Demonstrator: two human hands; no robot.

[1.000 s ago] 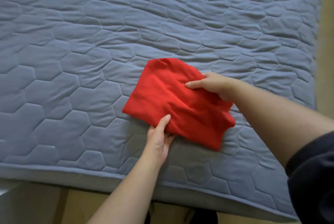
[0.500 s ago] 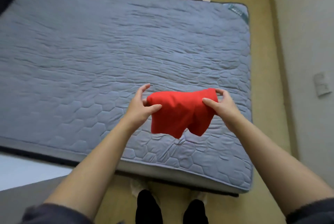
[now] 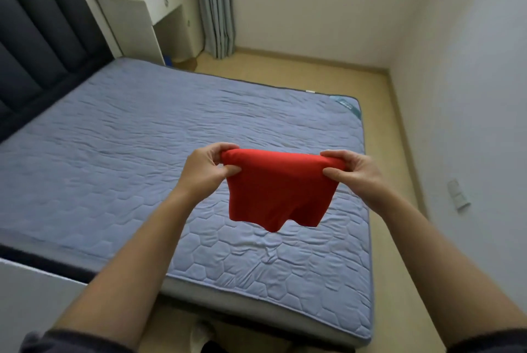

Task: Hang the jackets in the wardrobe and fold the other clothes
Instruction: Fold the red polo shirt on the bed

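Left hand (image 3: 204, 170): pinches the left top corner of the folded red garment (image 3: 278, 188), thumb in front, fingers curled over the top edge.
Right hand (image 3: 355, 171): pinches the right top corner the same way.
Folded red garment: centre of the frame, held in the air between both hands, lower edge hanging loose, clear of the bed.
Mattress (image 3: 142, 153): blue-grey, quilted in hexagons, below and behind the garment.
Headboard (image 3: 37, 39): dark, padded, upper left.
White desk (image 3: 148, 10): upper left, beside the headboard.
Curtain (image 3: 215, 4): top centre.
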